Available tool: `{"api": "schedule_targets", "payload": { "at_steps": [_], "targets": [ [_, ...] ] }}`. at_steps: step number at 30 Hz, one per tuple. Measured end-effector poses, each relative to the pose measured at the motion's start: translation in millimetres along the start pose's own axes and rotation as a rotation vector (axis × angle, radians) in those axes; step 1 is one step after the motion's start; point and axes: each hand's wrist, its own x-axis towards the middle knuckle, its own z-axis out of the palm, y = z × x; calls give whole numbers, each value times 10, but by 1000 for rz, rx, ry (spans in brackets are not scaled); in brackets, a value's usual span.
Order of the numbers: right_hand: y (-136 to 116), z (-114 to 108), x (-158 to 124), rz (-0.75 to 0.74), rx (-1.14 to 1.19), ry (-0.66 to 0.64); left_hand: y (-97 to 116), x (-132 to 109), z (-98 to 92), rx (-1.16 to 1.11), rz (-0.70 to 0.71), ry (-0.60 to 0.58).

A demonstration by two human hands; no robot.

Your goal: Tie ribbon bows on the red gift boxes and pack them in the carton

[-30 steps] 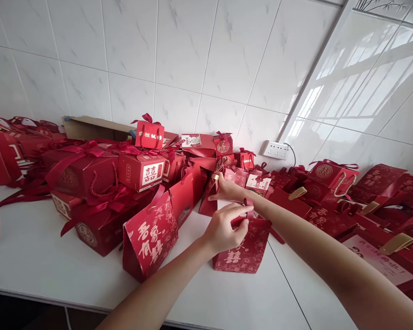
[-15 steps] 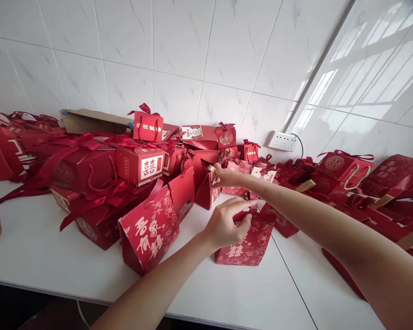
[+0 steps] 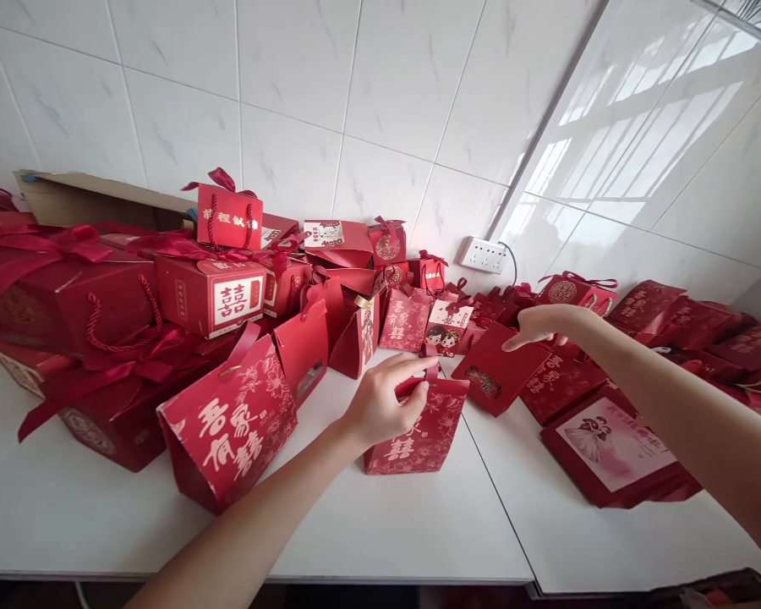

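Observation:
My left hand [image 3: 384, 402] is closed, thumb and fingers pinching the dark red ribbon handle of an upright red gift box [image 3: 435, 436] with white characters and flower print. My right hand [image 3: 542, 326] is at the upper edge of a plain red gift box [image 3: 500, 368] with an oval window. Its thumb lies along that edge and its fingers curl over; the box leans to one side. Left of my forearm stands a larger flower-printed gift box [image 3: 234, 423]. A narrow box with a gold ribbon [image 3: 358, 334] stands behind my left hand.
Red gift boxes with bows [image 3: 117, 296] are piled at the left before an open cardboard carton [image 3: 101, 199]. More boxes [image 3: 665, 313] lie at the right, with a picture-fronted one [image 3: 618, 440] nearer. A power strip [image 3: 482, 254] is against the tiled wall.
My right hand has moved right, from the gold-ribboned box to the plain red box. My left hand keeps its pinch on the ribbon. The view has swung rightward.

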Motion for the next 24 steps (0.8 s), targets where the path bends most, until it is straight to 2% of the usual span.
{"api": "schedule_targets", "payload": {
  "at_steps": [4,6,8,11,13,17,19,21,24],
  "targets": [
    [35,109,-114,-10,-124,-327,1,3,-7,20,-4,-3],
    [-22,89,-124,-22,-109,-409,7,6,-10,28,2,-3],
    [-116,19,-111,-37,-53,-438,13,10,-13,37,6,-3],
    [-351,-73,-81,-64,69,-398,16,12,-18,45,13,-9],
    [-578,-48,-80,-77,153,-358,16,12,-24,53,12,-11],
    [-1085,204,-136,-91,321,-273,17,11,-31,78,-1,-4],
    [-1262,328,-165,-88,399,-218,20,10,-31,70,0,-1],
    [-1331,404,-189,-93,468,-169,24,11,-28,64,2,-2],
    [-1227,478,-256,-111,578,-147,29,12,-22,61,0,-6]
  ]
}}
